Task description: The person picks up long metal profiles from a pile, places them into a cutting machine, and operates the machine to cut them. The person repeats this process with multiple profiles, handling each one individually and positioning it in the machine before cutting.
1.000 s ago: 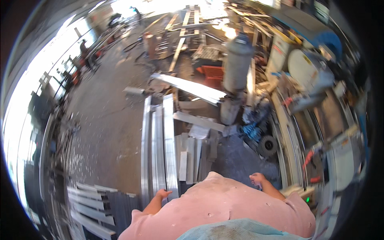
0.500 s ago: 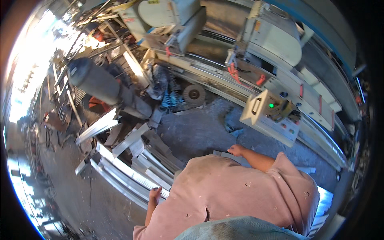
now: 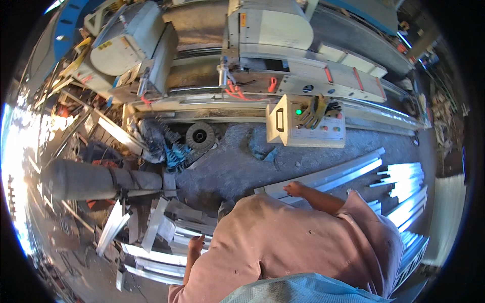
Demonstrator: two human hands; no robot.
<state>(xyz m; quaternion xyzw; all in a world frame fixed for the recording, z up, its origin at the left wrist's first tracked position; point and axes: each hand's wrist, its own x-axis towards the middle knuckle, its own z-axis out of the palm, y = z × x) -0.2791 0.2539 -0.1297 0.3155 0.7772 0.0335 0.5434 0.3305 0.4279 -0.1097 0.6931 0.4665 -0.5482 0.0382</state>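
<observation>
My left hand (image 3: 196,244) hangs low beside my body, its fingers partly stretched and apart, with nothing visible in them. Below it lies a stack of silvery metal profiles (image 3: 156,262) on the floor. My right hand (image 3: 295,189) is out in front of my right side, fingers curled in, and no held thing shows. Long pale metal bars (image 3: 336,174) lie on the floor beneath and beyond that hand. A cream control box (image 3: 305,132) with a green light stands farther ahead, with a pair of work gloves (image 3: 314,113) on top.
A long cream machine (image 3: 275,25) with rails and red hoses runs across the far side. To the left lie a grey cylinder (image 3: 83,181) and scrap. A round disc-like wheel (image 3: 200,136) is near the machine's base. More bright profiles (image 3: 406,182) lie at the right.
My view has turned right, so the machine and control box have shifted left and the bars on the right have come into sight. Both hands keep nearly the same pose beside my body.
</observation>
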